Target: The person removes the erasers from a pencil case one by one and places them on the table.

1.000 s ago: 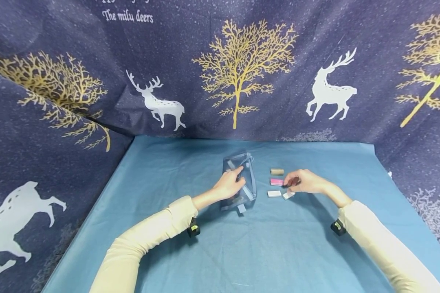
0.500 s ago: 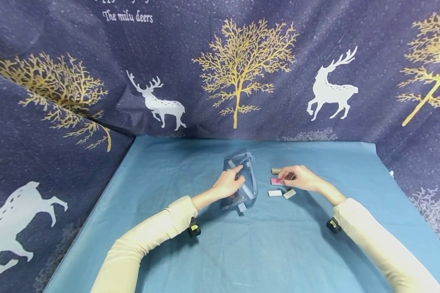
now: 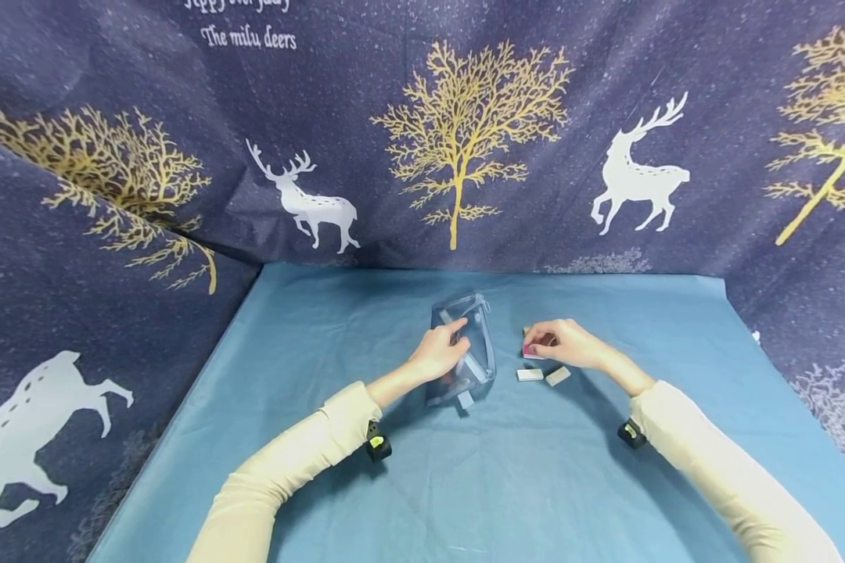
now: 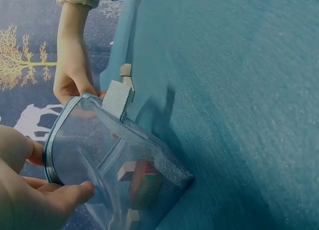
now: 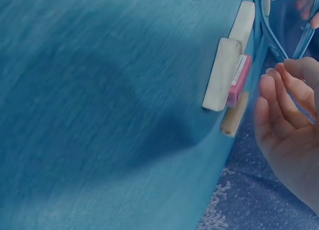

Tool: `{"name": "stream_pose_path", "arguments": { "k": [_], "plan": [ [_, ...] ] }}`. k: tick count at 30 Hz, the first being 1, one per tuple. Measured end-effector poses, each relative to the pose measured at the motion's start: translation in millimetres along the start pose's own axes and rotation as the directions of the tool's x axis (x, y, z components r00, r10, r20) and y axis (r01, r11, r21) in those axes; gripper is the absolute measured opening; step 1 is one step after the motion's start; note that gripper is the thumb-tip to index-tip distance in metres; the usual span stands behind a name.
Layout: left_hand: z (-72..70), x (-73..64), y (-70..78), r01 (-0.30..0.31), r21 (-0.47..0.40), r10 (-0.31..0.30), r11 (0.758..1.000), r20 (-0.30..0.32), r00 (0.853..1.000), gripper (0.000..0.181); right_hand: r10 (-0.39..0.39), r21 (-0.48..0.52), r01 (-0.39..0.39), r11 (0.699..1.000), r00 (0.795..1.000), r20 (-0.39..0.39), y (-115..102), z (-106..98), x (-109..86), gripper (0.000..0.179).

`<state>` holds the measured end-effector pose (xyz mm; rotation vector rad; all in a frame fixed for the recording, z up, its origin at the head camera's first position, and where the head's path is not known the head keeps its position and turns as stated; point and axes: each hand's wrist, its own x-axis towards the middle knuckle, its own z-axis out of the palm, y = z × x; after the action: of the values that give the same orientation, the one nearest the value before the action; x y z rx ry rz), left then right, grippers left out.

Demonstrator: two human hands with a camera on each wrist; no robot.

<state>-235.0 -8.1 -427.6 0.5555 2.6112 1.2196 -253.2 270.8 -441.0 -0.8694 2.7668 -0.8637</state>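
Observation:
My left hand [image 3: 439, 353] grips the rim of a blue mesh zip pouch [image 4: 99, 135], with thumb and fingers at its opening in the left wrist view. Several small blocks lie inside, among them a red and green one [image 4: 144, 177]. My right hand [image 3: 570, 344] hovers with bent fingers over a pink eraser [image 5: 240, 80], partly covering it in the head view. In the right wrist view, those fingers look apart from it and hold nothing visible. Two white erasers [image 3: 530, 375] lie nearer me. Beyond the pink one is a tan block [image 5: 237, 113], mostly hidden by the hand from above.
A blue cloth [image 3: 422, 485] covers the table. Behind it hangs a dark curtain [image 3: 394, 195] printed with deer and trees. The pouch's pale fabric tab [image 4: 118, 99] sticks out at its near end. A black wrist camera [image 3: 631, 434] hangs under each sleeve.
My right hand has moved left from beside the white erasers to over the pink eraser, covering more of it and the tan block. The left hand and pouch have stayed in place.

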Motion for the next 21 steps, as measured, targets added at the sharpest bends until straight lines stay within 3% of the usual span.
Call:
{"name": "stream_pose_path", "arguments": {
  "k": [21],
  "plan": [
    [2.1,2.0,-1.3,0.012,0.027,-0.011,1.000,-0.042,0.999,0.050,0.013,0.082,-0.015,0.997,1.000,0.022,-15.8,8.6,13.3,0.020]
  ]
}}
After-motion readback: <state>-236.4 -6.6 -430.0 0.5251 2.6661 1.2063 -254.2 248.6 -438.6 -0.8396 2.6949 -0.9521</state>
